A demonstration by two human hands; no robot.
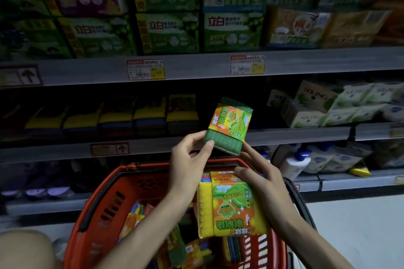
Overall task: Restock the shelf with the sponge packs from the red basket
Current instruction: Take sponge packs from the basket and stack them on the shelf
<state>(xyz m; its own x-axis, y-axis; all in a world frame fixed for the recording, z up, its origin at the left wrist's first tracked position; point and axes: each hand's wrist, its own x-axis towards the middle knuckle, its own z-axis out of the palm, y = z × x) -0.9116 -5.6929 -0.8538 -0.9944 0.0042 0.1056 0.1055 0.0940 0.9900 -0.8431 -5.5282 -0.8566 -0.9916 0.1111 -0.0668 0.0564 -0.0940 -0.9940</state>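
I saw my left hand (192, 155) pinching a flat green sponge pack (229, 124) wrapped in an orange-and-green printed band, thumb on its lower front edge and the other fingers behind it. The pack was tilted, its top leaning right. It was held in the air in front of the grey metal middle shelf (65, 150), not resting on it.

My right hand (264, 185) gripped a second, thicker yellow-sided sponge pack (229, 207) with the same kind of band. The thumb curled over its top edge, and the pack was held over the red plastic basket (98, 203). That hand's forefinger reached up towards the green pack's lower right corner; from this angle I could not tell whether it touched.

More loose sponge packs (135, 218) lay jumbled inside the basket, below both forearms. On the middle shelf, left of the raised pack, a dim row of shelved packs (153, 116) with yellow tops stood side by side. To the right sat white-and-green cartons (306, 116). The shelf above carried large green detergent boxes (168, 33), with red-bordered price tags (145, 69) on its front edge. White bottles with blue caps (294, 164) stood on the lower shelf, right of the basket.
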